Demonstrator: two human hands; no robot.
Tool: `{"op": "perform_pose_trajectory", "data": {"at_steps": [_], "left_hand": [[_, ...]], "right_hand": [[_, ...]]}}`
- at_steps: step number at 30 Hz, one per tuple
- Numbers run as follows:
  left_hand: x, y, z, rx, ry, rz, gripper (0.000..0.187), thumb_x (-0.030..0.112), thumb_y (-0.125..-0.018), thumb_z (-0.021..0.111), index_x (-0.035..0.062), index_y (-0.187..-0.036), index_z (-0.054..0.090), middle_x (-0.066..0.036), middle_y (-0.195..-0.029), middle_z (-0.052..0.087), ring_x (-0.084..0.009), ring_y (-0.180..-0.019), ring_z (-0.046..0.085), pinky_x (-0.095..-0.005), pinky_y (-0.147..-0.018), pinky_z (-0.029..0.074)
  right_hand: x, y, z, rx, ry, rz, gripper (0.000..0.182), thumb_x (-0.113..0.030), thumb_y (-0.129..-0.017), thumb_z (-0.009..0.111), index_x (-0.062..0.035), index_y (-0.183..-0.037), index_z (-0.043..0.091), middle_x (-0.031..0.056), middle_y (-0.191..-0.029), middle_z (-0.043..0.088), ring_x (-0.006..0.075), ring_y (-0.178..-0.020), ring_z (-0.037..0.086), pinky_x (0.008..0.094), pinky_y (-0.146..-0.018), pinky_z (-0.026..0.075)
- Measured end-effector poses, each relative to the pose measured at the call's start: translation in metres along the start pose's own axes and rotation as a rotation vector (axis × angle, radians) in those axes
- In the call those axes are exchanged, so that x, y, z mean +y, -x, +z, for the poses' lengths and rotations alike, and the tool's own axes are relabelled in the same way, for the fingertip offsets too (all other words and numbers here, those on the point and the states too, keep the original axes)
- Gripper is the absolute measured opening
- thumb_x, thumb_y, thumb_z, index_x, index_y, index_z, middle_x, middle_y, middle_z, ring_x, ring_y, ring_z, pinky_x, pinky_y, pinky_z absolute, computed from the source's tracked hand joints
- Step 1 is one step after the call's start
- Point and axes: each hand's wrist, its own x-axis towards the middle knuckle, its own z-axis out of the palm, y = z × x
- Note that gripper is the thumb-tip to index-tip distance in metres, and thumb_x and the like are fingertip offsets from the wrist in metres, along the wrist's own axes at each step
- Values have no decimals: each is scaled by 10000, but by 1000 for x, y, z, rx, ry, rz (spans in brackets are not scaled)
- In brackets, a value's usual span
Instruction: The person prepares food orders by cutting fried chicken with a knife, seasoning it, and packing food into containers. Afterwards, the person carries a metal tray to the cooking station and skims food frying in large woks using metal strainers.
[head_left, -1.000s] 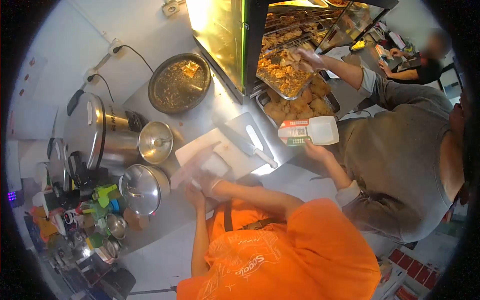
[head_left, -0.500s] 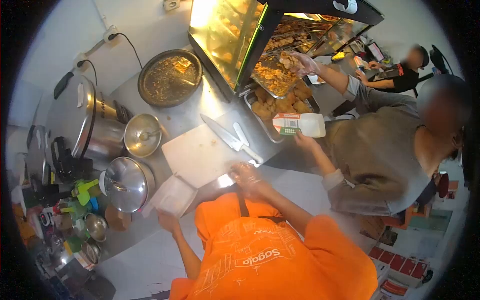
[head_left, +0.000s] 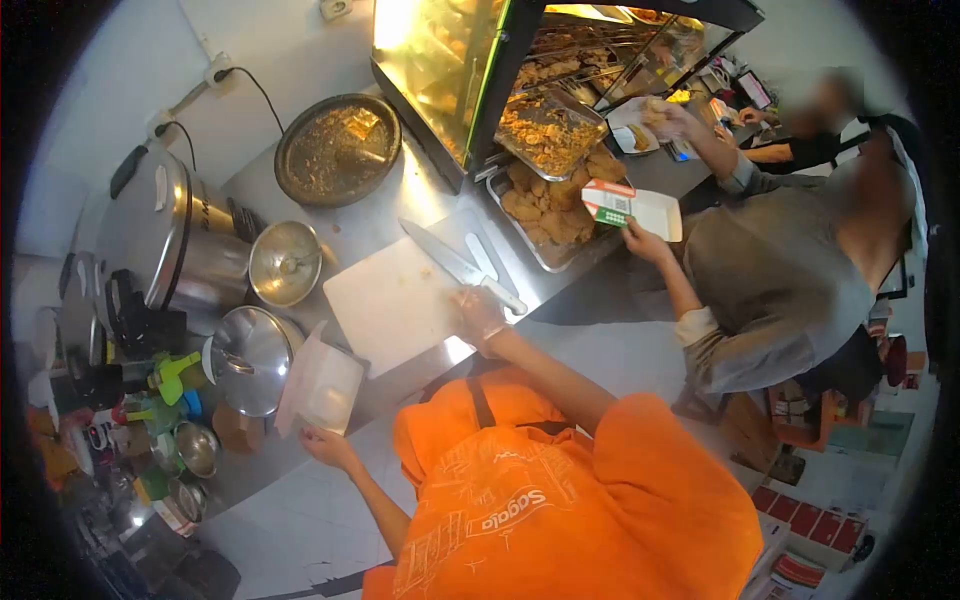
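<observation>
My left hand (head_left: 328,447) grips the lower edge of a translucent plastic container (head_left: 338,376), tilted beside the counter's edge. A thin see-through flap stands along the container's left side. My right hand (head_left: 478,316), in a clear glove, is at the right edge of the white cutting board (head_left: 375,315); its fingers are smeared by motion. Close to that hand lies the handle of a large kitchen knife (head_left: 448,255), blade pointing away to the upper left. A white-handled utensil (head_left: 481,257) lies alongside the knife.
Left of the board stand a metal bowl (head_left: 286,263), a lidded pot (head_left: 250,362) and a pressure cooker (head_left: 150,240). A round dark pan (head_left: 338,150) sits behind. Fried-food trays (head_left: 552,268) adjoin a lit display case (head_left: 440,80). On the right a co-worker (head_left: 780,270) holds a paper box (head_left: 655,213).
My left hand has shifted the container left and turned it more upright. My right hand has moved forward onto the board's edge. The co-worker's gloved hand has left the food tray, moving right.
</observation>
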Motion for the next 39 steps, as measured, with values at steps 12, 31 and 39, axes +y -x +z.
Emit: {"op": "perform_pose_trajectory", "data": {"at_steps": [12, 31, 39], "left_hand": [[122, 34, 147, -445, 134, 417, 635, 292, -943, 667, -98, -1390, 439, -304, -1357, 523, -451, -1231, 540, -489, -1070, 419], [126, 20, 151, -602, -131, 128, 855, 501, -934, 637, -70, -1479, 307, -287, -1210, 635, -455, -1125, 608, -486, -982, 463], [139, 64, 107, -576, 80, 189, 737, 356, -963, 650, -19, -1499, 310, -225, -1230, 652, -341, -1068, 659, -424, -932, 498]], "right_hand": [[51, -6, -22, 81, -63, -302, 215, -222, -820, 663, -89, -988, 672, 151, -1031, 652, 351, -1026, 632, 461, -940, 502], [240, -26, -210, 530, 159, 533, 464, -353, -828, 772, -25, -1141, 676, 223, -1027, 691, 403, -988, 653, 490, -865, 514], [250, -68, -182, 481, -91, 538, 418, -363, -775, 806, -88, -1070, 696, 174, -944, 710, 358, -910, 688, 429, -824, 543]]}}
